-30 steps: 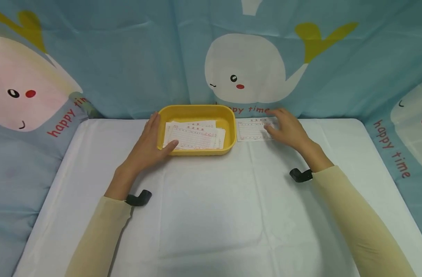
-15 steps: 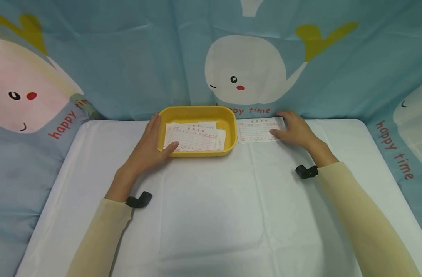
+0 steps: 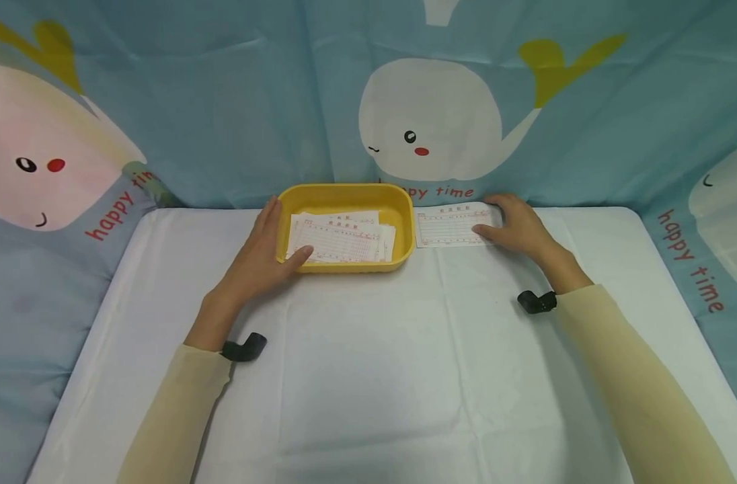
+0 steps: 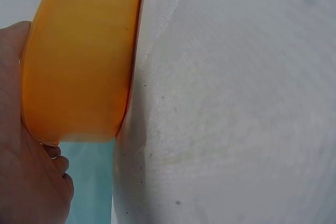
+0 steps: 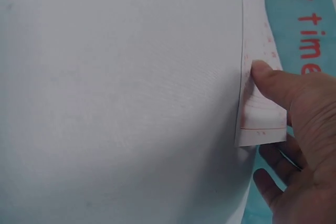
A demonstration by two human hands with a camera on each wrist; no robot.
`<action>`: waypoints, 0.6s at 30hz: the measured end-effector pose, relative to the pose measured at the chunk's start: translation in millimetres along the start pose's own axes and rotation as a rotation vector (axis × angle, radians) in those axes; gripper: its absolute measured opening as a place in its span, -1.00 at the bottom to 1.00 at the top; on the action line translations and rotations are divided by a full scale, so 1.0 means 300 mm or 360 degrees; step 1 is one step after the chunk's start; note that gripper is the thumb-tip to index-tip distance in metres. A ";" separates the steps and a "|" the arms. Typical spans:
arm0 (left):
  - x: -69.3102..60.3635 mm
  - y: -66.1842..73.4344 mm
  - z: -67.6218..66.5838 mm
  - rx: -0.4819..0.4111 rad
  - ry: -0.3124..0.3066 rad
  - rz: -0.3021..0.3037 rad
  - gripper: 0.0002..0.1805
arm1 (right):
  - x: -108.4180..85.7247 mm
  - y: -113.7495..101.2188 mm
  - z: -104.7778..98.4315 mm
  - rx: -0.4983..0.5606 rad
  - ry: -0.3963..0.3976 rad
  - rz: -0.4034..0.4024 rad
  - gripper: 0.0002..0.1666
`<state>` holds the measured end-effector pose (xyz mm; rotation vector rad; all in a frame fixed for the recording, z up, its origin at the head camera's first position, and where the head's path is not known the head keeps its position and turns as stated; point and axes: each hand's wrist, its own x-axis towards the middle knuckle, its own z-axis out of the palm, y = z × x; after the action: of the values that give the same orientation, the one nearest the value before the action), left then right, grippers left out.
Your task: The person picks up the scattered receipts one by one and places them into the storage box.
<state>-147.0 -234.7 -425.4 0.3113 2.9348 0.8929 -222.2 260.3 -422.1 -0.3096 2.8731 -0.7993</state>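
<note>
In the head view, my left hand [image 3: 253, 259] holds the left end of a yellow plastic tray [image 3: 356, 267]. Its thumb lies over the front rim and the fingers run along the left side. Several printed paper slips [image 3: 338, 240] lie overlapping inside the tray. Just right of the tray is a single printed slip [image 3: 447, 228], white with red ruled lines. My right hand [image 3: 516, 228] pinches that slip's right end between thumb and fingers, and the paper bows up slightly. In the right wrist view, the thumb [image 5: 270, 80] presses on the slip's printed face.
A white cloth [image 3: 368, 363] covers the table. Behind it and at both sides hangs a blue curtain [image 3: 223, 107] with whale prints, close to the tray's far side.
My right hand has moved right to the slip's right end and now pinches it, bending the paper a little. My left hand stays on the tray.
</note>
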 end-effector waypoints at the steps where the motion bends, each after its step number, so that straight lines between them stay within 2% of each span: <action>1: 0.001 0.000 0.000 -0.0002 0.0002 0.0004 0.23 | -0.003 -0.002 0.002 0.0011 0.0016 0.0000 -0.20; 12: 0.003 0.003 0.001 -0.0023 0.0009 0.0014 0.23 | -0.050 -0.010 0.035 0.0169 0.0307 -0.0005 -0.48; 18: 0.001 0.001 0.001 -0.0021 0.0012 0.0009 0.23 | -0.075 -0.012 0.040 0.0219 0.0367 0.0011 -0.57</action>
<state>-147.2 -234.3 -425.6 0.3163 2.9350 0.9162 -197.5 256.6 -428.5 -0.2029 3.0047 -1.0914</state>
